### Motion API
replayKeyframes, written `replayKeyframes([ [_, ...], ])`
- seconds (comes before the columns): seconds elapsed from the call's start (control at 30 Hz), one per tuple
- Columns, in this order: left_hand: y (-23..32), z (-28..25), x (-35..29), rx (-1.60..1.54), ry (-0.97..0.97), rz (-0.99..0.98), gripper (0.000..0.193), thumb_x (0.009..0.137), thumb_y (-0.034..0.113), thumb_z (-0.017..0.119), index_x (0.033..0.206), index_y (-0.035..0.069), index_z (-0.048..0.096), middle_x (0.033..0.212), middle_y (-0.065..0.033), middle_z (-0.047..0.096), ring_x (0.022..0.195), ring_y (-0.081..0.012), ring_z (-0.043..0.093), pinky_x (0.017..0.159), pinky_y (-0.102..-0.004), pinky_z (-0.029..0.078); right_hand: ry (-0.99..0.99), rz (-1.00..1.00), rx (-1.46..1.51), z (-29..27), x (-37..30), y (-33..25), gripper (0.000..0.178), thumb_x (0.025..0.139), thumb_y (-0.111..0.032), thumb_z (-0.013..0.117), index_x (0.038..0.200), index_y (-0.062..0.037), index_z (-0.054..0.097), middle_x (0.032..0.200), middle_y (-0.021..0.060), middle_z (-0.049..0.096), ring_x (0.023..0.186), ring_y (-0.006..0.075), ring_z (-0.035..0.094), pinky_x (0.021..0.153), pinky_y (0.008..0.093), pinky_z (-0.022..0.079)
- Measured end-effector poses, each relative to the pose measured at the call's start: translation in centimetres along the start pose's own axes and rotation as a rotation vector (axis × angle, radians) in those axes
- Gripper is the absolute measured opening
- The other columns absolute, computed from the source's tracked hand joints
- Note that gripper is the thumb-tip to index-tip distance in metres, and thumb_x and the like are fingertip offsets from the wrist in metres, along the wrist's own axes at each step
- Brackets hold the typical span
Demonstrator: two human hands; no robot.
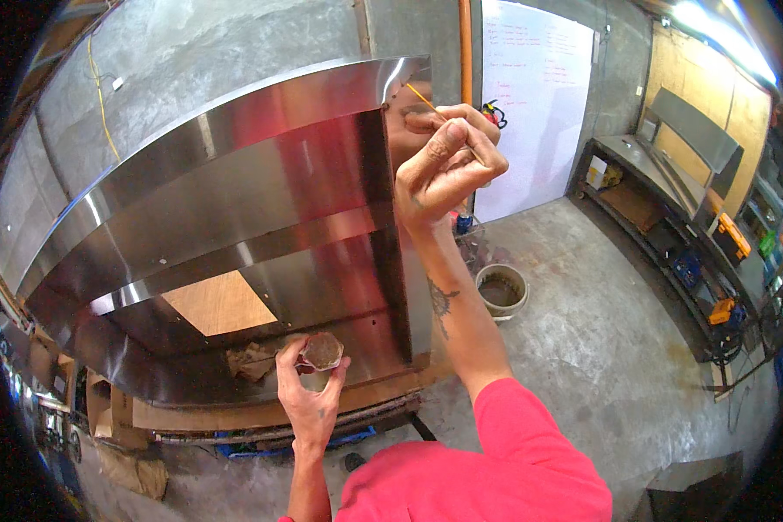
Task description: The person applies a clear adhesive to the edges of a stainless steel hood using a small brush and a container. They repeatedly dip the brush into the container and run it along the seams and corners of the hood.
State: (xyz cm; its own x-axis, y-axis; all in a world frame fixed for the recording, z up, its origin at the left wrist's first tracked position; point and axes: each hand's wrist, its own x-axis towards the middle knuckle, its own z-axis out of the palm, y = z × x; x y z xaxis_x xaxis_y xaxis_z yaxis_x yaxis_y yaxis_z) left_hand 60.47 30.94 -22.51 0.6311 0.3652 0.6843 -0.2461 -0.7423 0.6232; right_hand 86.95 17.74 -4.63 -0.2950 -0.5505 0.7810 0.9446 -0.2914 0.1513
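My right hand [448,165] is raised, its fingers pinched round a thin yellow stick [421,96]. The stick's tip is at the upper right corner of a large, shiny sheet-metal box [235,157], beside a few small dark spots. I cannot tell whether the tip touches the metal. Lower down, my left hand [311,400] grips a small round container [324,350] between thumb and fingers, in front of the box's open side. Something brown shows at the container's top. Behind the left hand, a crumpled brown paper [250,360] lies inside the box.
The box rests on a cardboard-covered bench [235,416]. A pale bucket [502,291] stands on the concrete floor to the right. Farther right is a long dark workbench [648,222] with metal sheets and tools. A whiteboard [535,113] leans against the back wall beside an orange pipe [465,52].
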Motion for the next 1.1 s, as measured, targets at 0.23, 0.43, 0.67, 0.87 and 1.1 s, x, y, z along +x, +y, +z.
replayKeyframes([
  [0.23,-0.4,0.2,-0.3,-0.034,-0.015,-0.045,0.062,0.082,0.009,0.093,0.134,0.004,0.06,0.124,-0.0128,0.066,0.104,-0.0261,0.067,0.087,-0.0372,0.057,-0.025,-0.051,-0.063,0.0,0.3,-0.2,0.019,0.109,0.001,0.056,0.122,-0.0021,0.042,0.107,0.0207,0.061,0.094,0.027,0.06,0.078,0.0373,0.051],
  [0.43,-0.5,0.4,-0.2,-0.023,-0.012,-0.039,0.063,0.082,0.009,0.094,0.135,0.004,0.06,0.124,-0.0132,0.066,0.105,-0.0266,0.068,0.088,-0.0377,0.057,-0.023,0.009,-0.011,0.1,-0.3,0.3,0.02,0.108,0.002,0.056,0.122,-0.0021,0.042,0.106,0.021,0.061,0.094,0.0273,0.06,0.076,0.037,0.051],
  [0.67,-0.6,0.4,-0.4,-0.013,-0.013,-0.047,0.064,0.082,0.009,0.094,0.136,0.003,0.06,0.125,-0.0139,0.066,0.105,-0.0269,0.068,0.088,-0.0378,0.058,-0.026,0.012,-0.028,0.1,-0.3,0.0,0.02,0.108,0.003,0.056,0.121,-0.002,0.041,0.106,0.0213,0.061,0.093,0.0266,0.06,0.074,0.0367,0.051],
  [0.87,-0.6,0.5,-0.2,-0.05,-0.013,-0.039,0.063,0.082,0.009,0.093,0.136,0.003,0.06,0.126,-0.0143,0.067,0.104,-0.0265,0.068,0.088,-0.0374,0.057,-0.042,-0.014,-0.07,0.0,0.3,-0.1,0.019,0.109,0.001,0.056,0.121,-0.002,0.041,0.106,0.0217,0.062,0.093,0.0262,0.061,0.075,0.0369,0.051],
  [1.1,-0.5,0.4,0.5,-0.04,-0.011,-0.053,0.063,0.082,0.009,0.094,0.135,0.003,0.06,0.126,-0.0142,0.067,0.106,-0.0265,0.068,0.09,-0.0381,0.057,-0.138,0.072,0.004,-2.9,0.7,-4.6,0.017,0.112,-0.003,0.048,0.122,-0.003,0.034,0.105,0.0208,0.059,0.077,0.02,0.065,0.068,0.0273,0.059],
])
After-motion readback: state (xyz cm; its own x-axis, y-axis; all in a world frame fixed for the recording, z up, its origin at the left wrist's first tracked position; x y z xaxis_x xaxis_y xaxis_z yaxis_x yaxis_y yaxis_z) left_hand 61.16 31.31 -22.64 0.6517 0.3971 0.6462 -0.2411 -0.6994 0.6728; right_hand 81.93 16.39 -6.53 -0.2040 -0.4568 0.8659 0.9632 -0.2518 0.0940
